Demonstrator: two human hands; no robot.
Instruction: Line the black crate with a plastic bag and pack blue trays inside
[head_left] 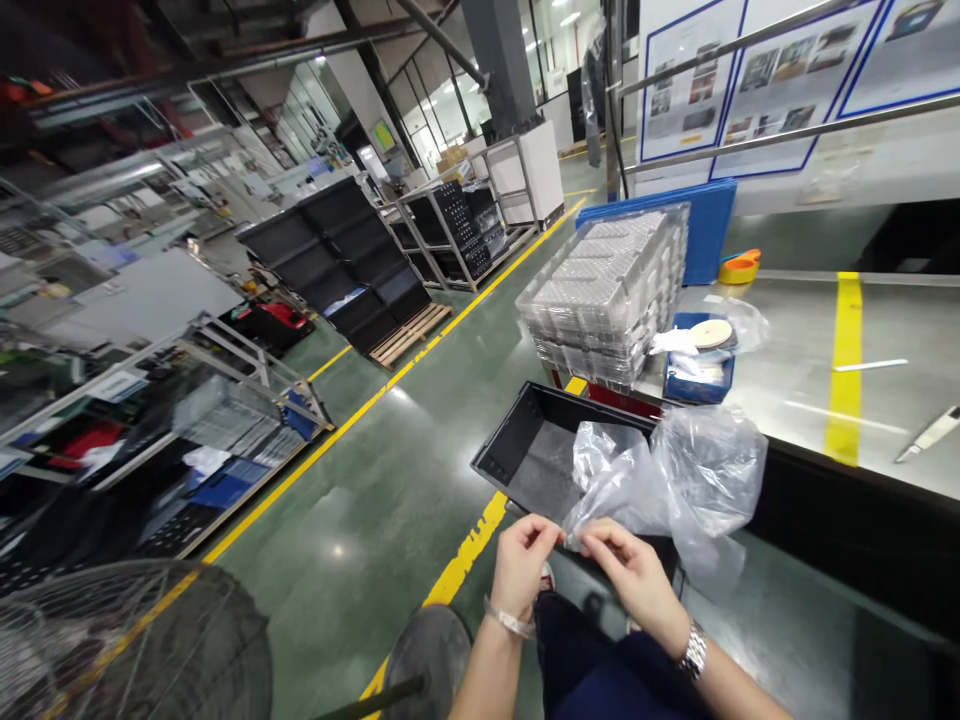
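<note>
Nearest me, my left hand [523, 560] and right hand [634, 575] meet just above my lap, each with fingertips pinched shut on the same edge of a crumpled clear plastic bag [675, 475]. I see a thin band on my left wrist and a metal watch on my right. The bag billows up and away from my fingers, over the near right corner of a shallow black plastic tray [525, 450] that sits off the worktable's front edge.

Beyond the tray, a tall stack of clear blister trays [607, 295] stands at the left end of the grey worktable [795, 390]. Just right of it sits a small blue bin [697, 375] holding white material. Farther back, an orange tape roll [740, 266] lies near a blue board. A yellow stripe crosses the tabletop.
</note>
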